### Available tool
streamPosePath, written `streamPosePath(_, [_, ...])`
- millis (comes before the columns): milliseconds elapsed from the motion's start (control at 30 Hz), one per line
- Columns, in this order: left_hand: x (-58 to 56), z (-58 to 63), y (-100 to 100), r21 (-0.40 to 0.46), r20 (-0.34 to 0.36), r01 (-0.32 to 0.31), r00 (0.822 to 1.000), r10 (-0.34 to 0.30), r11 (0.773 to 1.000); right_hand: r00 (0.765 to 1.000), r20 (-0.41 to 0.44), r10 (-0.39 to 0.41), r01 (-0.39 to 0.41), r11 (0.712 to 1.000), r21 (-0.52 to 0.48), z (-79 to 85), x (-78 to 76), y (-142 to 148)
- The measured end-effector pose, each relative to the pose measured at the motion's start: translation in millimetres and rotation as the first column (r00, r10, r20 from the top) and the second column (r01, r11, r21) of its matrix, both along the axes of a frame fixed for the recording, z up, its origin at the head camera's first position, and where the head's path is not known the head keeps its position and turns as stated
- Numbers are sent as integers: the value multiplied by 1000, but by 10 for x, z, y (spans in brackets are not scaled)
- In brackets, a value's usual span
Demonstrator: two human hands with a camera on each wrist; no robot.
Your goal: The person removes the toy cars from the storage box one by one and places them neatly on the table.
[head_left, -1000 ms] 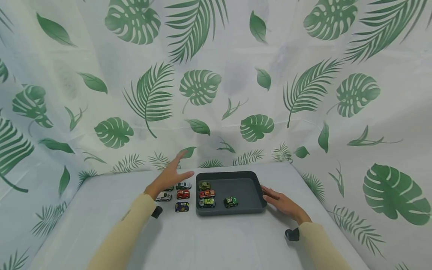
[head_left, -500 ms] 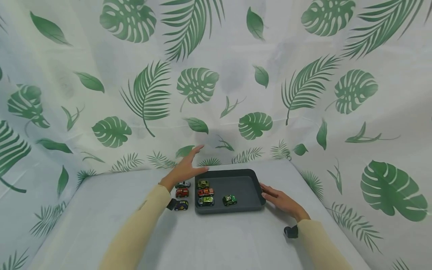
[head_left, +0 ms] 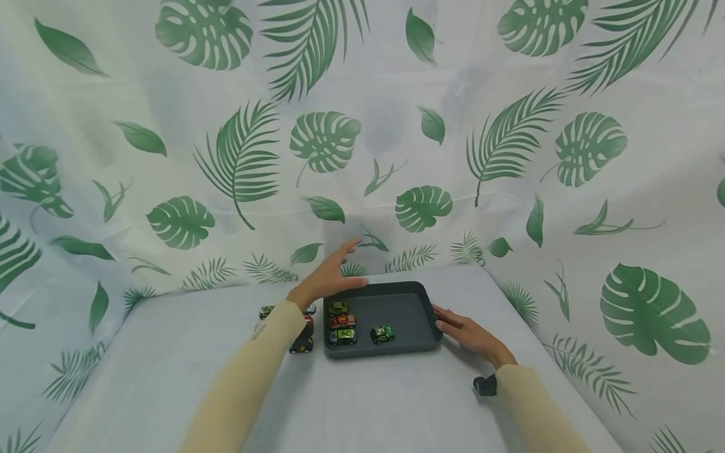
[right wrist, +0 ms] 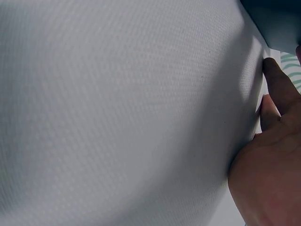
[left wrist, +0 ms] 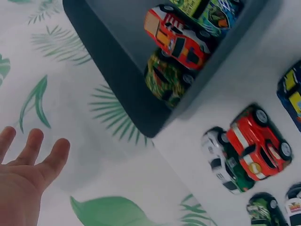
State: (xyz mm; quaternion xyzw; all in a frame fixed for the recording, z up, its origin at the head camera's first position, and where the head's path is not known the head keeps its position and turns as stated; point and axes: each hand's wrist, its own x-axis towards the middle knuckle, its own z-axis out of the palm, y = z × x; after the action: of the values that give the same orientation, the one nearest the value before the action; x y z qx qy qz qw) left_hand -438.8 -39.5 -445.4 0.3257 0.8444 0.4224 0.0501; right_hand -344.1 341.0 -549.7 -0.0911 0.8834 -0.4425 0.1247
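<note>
My left hand (head_left: 328,280) hovers over the far left corner of the dark grey tray (head_left: 391,348), fingers spread and holding nothing. My right hand (head_left: 471,335) rests beside the tray's right wall, its straight fingers at the rim. Inside the tray, a camouflage toy car (head_left: 338,308), an orange-red toy car (head_left: 342,322) and a yellow-green toy car (head_left: 342,337) line the left side. Apart from them sits a green toy car (head_left: 382,334). Left of the tray stand a red toy car (left wrist: 258,146), a white-and-green toy car (left wrist: 221,160) and a blue toy car (left wrist: 294,92).
Another camouflage toy car (left wrist: 265,209) and a white toy car (left wrist: 295,202) stand farther left on the white table (head_left: 362,409), partly covered by the left sleeve (head_left: 255,371) in the head view. A leaf-print curtain (head_left: 374,145) rises behind the table.
My left hand has moved right, from above the loose toy cars to the tray's far left corner, still with nothing in it. My right hand stays at the tray's right side.
</note>
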Motion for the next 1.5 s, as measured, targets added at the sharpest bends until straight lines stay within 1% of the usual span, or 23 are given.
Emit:
streamPosePath(100, [-26, -11, 111, -22, -14, 27, 1000, -28, 999, 1000, -2, 2, -2, 1000, 8, -3, -2, 11])
streamPosePath(200, [-27, -31, 213, -62, -3, 50, 999, -50, 997, 1000, 6, -6, 6, 1000, -10, -7, -3, 16])
streamPosePath(333, [-22, -79, 322, -101, 25, 95, 995, -93, 990, 1000, 9, -14, 14, 1000, -28, -3, 8, 10])
streamPosePath(467, [-30, -132, 396, -104, 43, 143, 989, -139, 984, 1000, 2, -16, 16, 1000, -22, 6, 18, -3])
streamPosePath(567, [-19, -163, 437, -110, 66, 156, 987, -149, 982, 1000, 3, -19, 19, 1000, -23, 1, 17, -16])
streamPosePath(767, [36, -235, 506, -166, 113, 174, 981, -157, 971, 1000, 1, -24, 24, 1000, -15, -6, 17, -26])
streamPosePath(833, [46, -271, 526, -199, 121, 182, 980, -160, 963, 1000, -5, -24, 24, 1000, -13, -2, 19, -22])
streamPosePath(1033, [67, -384, 579, -317, 105, 192, 980, -167, 929, 1000, -9, -19, 19, 1000, -16, -4, 20, -11])
streamPosePath(1167, [102, -420, 613, -349, 117, 209, 977, -179, 914, 1000, -6, -22, 22, 1000, -19, -16, 16, -7])
streamPosePath(1267, [126, -451, 641, -377, 111, 212, 977, -183, 901, 1000, -8, -22, 22, 1000, -23, -24, 13, -3])
streamPosePath(1500, [183, -504, 685, -470, 113, 201, 979, -167, 859, 1000, -14, -19, 19, 1000, -18, -24, 10, 4])
